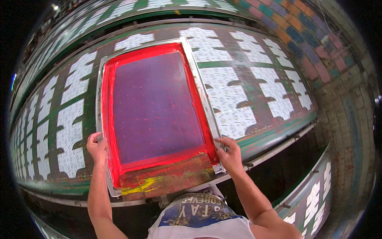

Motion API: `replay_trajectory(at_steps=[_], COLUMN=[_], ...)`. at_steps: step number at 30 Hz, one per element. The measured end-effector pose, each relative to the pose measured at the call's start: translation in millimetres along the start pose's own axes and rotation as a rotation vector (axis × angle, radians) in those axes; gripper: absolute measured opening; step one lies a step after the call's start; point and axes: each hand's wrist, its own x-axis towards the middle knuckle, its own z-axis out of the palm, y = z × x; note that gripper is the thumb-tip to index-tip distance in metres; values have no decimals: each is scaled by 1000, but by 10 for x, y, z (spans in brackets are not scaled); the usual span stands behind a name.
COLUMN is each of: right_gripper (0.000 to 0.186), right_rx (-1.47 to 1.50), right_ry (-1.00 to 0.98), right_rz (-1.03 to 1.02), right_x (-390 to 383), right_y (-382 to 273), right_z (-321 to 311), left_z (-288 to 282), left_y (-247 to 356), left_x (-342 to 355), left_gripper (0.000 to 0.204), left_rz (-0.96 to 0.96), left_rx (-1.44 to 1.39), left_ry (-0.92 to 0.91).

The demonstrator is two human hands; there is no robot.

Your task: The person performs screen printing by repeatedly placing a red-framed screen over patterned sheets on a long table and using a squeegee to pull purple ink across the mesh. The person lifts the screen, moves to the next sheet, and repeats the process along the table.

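A large screen-printing frame (pixel 155 107) with a light metal border, a purple mesh and a bright red band around it spans the middle of the view. On its left side rail, near the close end, my left hand (pixel 98 147) is closed. My right hand (pixel 229 153) grips the opposite rail at about the same height. The near end carries a strip stained brown and red, with a yellow smear (pixel 145 186). Whether the frame touches the table beneath or hangs just above it, I cannot tell. The fabric directly under it is hidden.
The long printing table (pixel 258 138) has a green edge and a rail along its near side. White printed fabric pieces (pixel 71 139) lie in rows left and right of the frame. Another table (pixel 95 18) runs behind, one more (pixel 314 199) stands lower right. Coloured paving (pixel 302 38) lies far right.
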Motion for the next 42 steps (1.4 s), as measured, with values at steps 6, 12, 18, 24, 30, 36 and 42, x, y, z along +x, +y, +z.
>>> replay_trajectory(at_steps=[6,12,18,24,30,36,42], right_gripper=[37,38,38,35,37,41,51], right_rx=[-61,-110,-23,-30,99,223,-491], right_ry=[46,33,16,-61,-104,-136,-202], right_rz=[10,126,213,165,271,302,-460], right_x=[484,761,983,1074,1168,1169,666], right_y=[916,1861,2253,2628,2952,2973,2242], right_z=[-977,-1882,-2489,-2818,-2880,-2974,-2741], left_z=[1334,2459,3013,3264,3393,3474,3495], left_y=[874,1375,1596,1813,1911,1963,1732], left_x=[-696,-1326,-1747,-1932,-1947,-2010,-1973], left_gripper=[30,28,28,28,27,25,20], left_rz=[59,16,56,27,144,66,72], left_rx=[-46,-146,-92,-136,0,-82,11], left_ry=[45,26,69,37,104,63,70])
